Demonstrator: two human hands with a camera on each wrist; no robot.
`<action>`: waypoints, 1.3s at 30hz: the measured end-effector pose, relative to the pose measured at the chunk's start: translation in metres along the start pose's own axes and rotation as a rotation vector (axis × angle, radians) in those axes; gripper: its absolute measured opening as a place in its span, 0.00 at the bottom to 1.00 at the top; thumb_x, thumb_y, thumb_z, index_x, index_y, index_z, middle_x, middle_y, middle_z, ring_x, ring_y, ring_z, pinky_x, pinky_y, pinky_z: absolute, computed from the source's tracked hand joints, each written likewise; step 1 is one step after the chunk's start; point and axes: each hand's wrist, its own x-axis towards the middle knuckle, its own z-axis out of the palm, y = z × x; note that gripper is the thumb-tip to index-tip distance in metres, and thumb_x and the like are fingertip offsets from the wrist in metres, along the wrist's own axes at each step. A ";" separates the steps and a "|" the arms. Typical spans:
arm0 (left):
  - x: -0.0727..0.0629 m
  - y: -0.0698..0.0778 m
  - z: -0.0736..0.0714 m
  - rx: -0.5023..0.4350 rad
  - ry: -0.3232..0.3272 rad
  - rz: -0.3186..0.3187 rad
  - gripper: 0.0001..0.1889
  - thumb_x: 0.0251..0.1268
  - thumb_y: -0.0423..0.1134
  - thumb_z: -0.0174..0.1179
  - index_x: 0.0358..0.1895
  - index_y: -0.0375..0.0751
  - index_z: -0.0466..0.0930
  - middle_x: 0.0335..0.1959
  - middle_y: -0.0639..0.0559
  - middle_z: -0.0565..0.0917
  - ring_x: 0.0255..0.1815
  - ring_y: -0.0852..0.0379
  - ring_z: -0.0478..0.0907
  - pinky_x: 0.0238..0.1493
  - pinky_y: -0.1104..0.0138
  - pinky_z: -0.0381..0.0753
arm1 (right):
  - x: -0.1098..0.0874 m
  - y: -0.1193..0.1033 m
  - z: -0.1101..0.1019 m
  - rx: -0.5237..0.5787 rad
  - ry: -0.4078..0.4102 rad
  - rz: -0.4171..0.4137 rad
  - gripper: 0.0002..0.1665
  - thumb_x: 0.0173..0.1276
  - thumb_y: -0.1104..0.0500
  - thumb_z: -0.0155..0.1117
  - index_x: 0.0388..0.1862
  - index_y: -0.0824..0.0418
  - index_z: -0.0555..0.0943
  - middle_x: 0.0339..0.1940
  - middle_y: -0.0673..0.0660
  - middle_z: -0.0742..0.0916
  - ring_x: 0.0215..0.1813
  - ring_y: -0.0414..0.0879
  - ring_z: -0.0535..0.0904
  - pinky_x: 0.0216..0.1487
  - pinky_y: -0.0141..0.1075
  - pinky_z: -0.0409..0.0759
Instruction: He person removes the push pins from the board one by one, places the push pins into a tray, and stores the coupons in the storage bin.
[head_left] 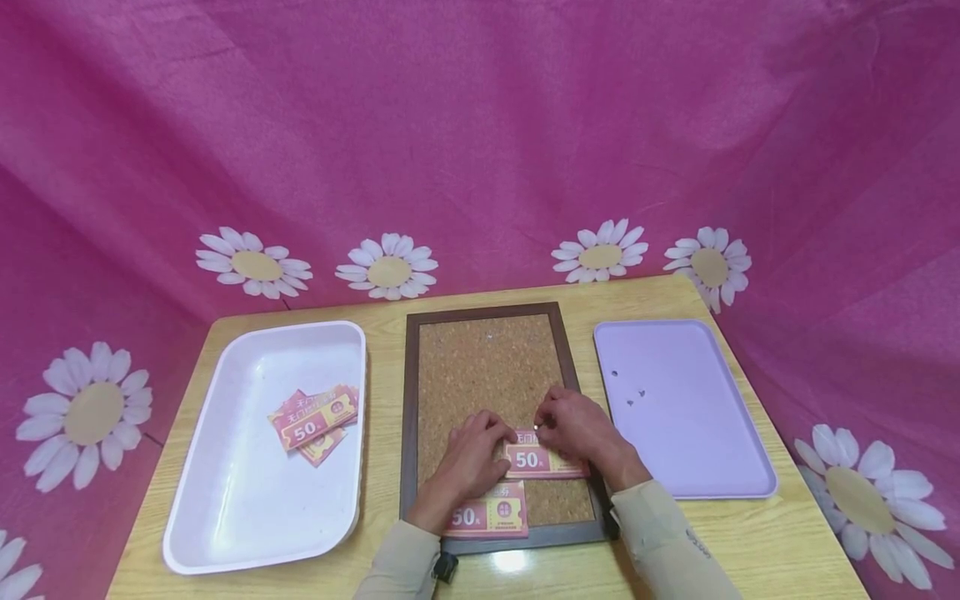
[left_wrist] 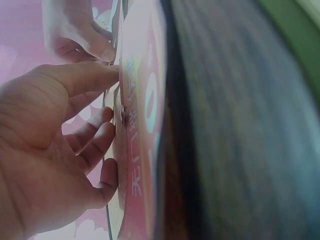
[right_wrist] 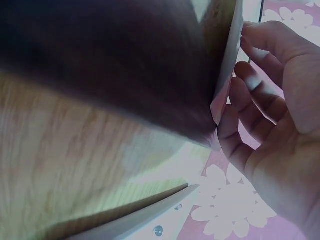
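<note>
A framed cork board (head_left: 487, 354) lies in the middle of the table. On its lower right part rests a pink-and-yellow paper coupon (head_left: 528, 460) marked 50, and a second such coupon (head_left: 504, 512) sits lower left, partly covered by my left forearm. My left hand (head_left: 471, 457) presses the upper coupon's left side with its thumb, fingers loosely bent against the board in the left wrist view. At that coupon's top edge my right hand (head_left: 583, 427) pinches a small shiny thumbtack (head_left: 536, 427), mostly hidden by the fingertips.
Left of the board stands a white basin (head_left: 255, 492) with several more coupons (head_left: 315, 421) heaped inside. On the right, a purple tray (head_left: 686, 417) carries several small metal tacks (head_left: 641, 392). A pink flowered curtain (head_left: 480, 150) hangs behind the wooden table (head_left: 386, 467).
</note>
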 end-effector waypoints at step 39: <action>0.001 0.000 0.001 0.002 0.006 -0.025 0.15 0.53 0.43 0.68 0.46 0.52 0.81 0.47 0.60 0.74 0.47 0.59 0.67 0.49 0.62 0.63 | 0.003 0.001 0.002 -0.109 0.046 -0.186 0.05 0.57 0.56 0.68 0.25 0.48 0.79 0.31 0.43 0.77 0.32 0.38 0.71 0.35 0.34 0.74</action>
